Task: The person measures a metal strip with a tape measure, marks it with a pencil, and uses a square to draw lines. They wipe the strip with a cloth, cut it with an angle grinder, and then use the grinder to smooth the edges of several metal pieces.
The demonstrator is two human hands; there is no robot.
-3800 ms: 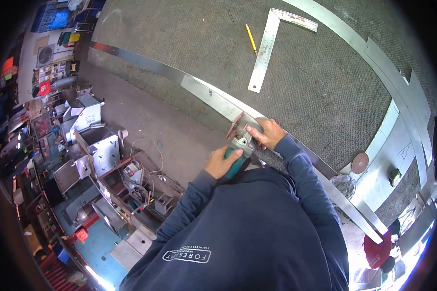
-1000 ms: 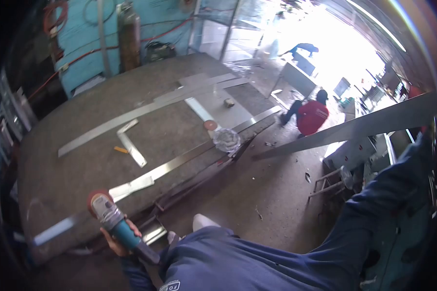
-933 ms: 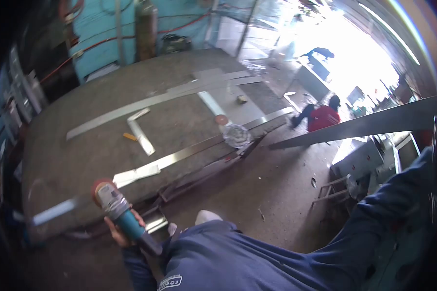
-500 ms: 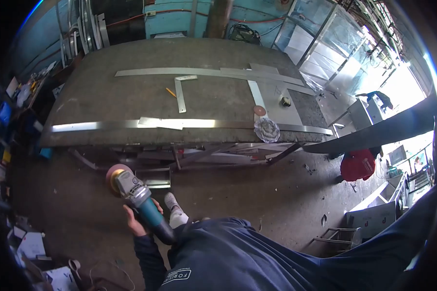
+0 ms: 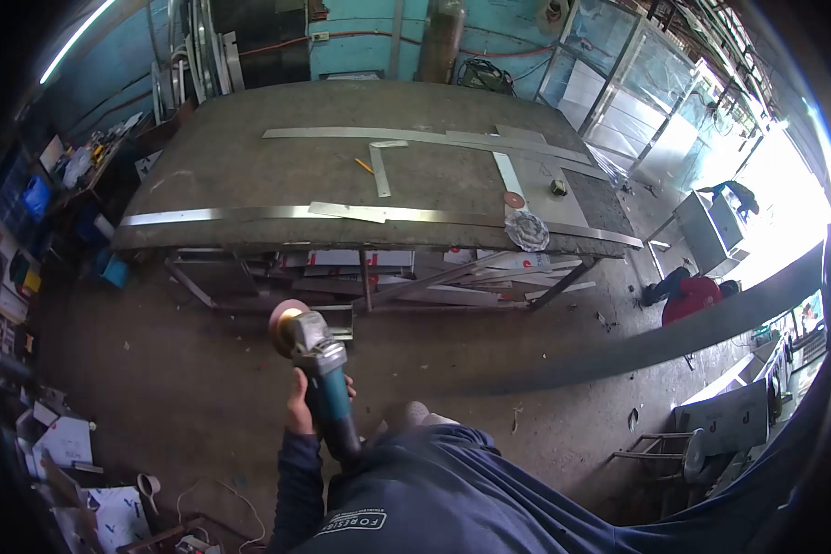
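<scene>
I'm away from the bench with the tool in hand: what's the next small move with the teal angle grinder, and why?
Probably step up to the grey workbench and set the teal-bodied angle grinder down on its bare top. The left hand alone holds it over the floor, while a long dark metal strip stretches out on the right, close to a crouching person in red.
</scene>
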